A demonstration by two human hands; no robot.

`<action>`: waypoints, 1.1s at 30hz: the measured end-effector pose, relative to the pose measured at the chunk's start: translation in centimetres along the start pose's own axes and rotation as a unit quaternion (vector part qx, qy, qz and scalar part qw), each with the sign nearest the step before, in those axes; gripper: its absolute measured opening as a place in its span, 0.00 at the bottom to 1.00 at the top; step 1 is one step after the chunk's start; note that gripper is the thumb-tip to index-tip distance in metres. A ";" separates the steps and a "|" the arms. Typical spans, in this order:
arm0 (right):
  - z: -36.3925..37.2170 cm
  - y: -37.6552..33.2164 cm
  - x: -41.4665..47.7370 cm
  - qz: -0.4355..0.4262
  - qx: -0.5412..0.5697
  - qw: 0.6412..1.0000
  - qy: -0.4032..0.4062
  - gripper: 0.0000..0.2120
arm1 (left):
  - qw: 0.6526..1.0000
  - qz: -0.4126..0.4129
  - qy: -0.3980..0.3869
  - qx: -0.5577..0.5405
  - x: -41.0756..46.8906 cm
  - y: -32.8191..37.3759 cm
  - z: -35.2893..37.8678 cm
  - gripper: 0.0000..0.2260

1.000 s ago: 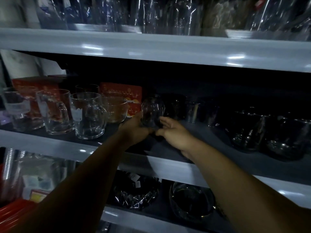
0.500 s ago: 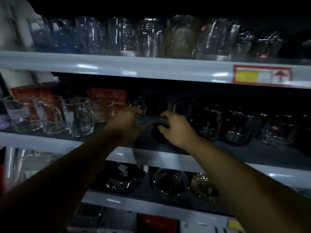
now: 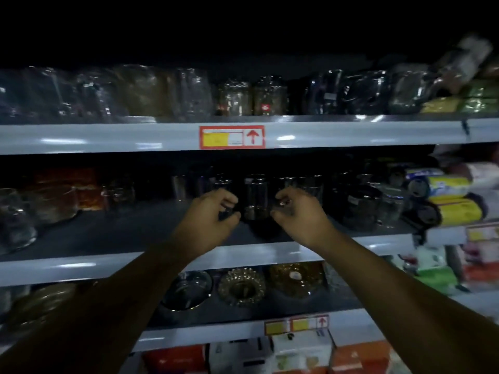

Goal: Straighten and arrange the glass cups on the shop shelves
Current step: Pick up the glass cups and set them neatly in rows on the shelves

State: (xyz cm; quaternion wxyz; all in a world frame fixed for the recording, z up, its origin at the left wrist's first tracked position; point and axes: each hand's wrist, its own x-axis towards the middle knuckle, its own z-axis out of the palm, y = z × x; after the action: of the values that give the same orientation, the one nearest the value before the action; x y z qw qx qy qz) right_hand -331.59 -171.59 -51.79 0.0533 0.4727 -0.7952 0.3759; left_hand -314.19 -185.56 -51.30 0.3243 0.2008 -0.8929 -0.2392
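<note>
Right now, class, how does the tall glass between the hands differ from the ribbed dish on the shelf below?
The tall glass is narrow and high; the ribbed dish is low and wide. The tall glass has smooth walls; the ribbed dish has a knobbly rim. The tall glass looks untinted and dark, the ribbed dish yellowish. Both are see-through glassware.

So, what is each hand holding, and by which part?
The left hand curls round a small glass cup at its side; the right hand pinches a second cup likewise, though dimness blurs contact.
</note>
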 end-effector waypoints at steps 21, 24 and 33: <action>-2.0 7.8 4.5 0.006 -0.033 0.999 0.031 0.04 | 0.989 -0.069 -0.063 -0.115 4.7 3.3 13.7 0.18; -2.6 7.0 2.6 -0.009 0.012 0.998 0.057 0.01 | 0.985 -0.082 -0.036 -0.146 4.5 4.2 13.3 0.25; -6.4 2.8 -1.2 0.007 0.189 0.982 0.008 0.02 | 0.943 -0.139 -0.052 -0.297 2.1 7.5 9.7 0.26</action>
State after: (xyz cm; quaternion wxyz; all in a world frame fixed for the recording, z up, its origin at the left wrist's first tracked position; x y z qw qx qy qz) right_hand -334.83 -165.81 -49.26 -0.0328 0.4657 -0.7128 0.5234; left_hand -323.73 -177.76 -52.62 0.2864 0.2045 -0.7603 -0.5460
